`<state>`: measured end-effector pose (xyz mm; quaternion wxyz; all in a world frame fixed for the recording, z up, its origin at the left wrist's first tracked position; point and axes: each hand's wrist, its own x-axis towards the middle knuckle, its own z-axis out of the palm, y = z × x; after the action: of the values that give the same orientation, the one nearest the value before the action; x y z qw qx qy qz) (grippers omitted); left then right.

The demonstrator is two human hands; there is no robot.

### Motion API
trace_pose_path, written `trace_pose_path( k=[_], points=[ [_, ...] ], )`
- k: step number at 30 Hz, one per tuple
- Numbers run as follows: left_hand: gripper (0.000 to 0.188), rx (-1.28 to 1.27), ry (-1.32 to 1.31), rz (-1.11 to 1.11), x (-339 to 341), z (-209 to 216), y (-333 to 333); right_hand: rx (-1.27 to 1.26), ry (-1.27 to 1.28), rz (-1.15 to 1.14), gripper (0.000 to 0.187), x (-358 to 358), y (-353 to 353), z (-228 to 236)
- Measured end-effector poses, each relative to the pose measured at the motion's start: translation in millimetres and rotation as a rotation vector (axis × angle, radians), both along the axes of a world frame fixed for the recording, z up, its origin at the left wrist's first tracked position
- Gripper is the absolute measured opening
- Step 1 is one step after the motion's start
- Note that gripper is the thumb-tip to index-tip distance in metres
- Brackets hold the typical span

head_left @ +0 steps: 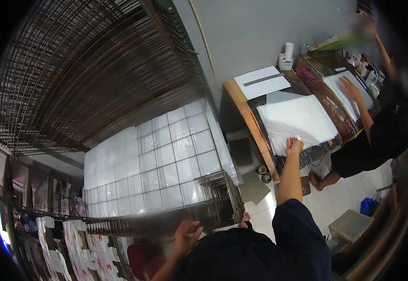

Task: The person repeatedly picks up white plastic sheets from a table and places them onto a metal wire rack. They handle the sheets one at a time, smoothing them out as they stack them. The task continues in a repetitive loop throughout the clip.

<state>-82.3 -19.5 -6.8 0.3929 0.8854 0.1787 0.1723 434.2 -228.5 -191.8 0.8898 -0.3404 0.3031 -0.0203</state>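
My right arm reaches forward to a stack of white translucent sheets (297,117) on a dark worktable. The fingers of my right hand (295,146) are closed on the near edge of the top sheet, which is thin and looks like plastic. My left hand (187,238) is low in front of me, beside the near edge of a metal wire drying rack (166,222). Its fingers are partly bent and apart, with nothing in them. Translucent sheets with white print (166,150) lie across a rack shelf, under a wire grid.
Raised wire shelves (82,61) hang at the upper left. A co-worker's hand (350,88) rests on a white sheet at the right-hand table. A white board (262,82) and a white bottle (286,57) stand near the wall. A plastic bin (350,225) sits on the floor.
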Motion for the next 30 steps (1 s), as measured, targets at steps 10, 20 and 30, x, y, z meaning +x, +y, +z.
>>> trace_pose_path(
  k=[10, 20, 30],
  points=[
    [0.096, -1.638, 0.431, -0.116, 193, 22, -16, -0.211, -0.563, 0.238, 0.032, -108, -32, 235],
    [0.012, -1.743, 0.342, -0.135, 274, -47, -86, -0.362, -0.780, 0.498, 0.054, -254, -98, 367],
    [0.026, -1.579, -0.307, 0.091, 141, 92, 151, -0.246, -0.804, 0.787, 0.066, -236, 21, 375]
  ],
)
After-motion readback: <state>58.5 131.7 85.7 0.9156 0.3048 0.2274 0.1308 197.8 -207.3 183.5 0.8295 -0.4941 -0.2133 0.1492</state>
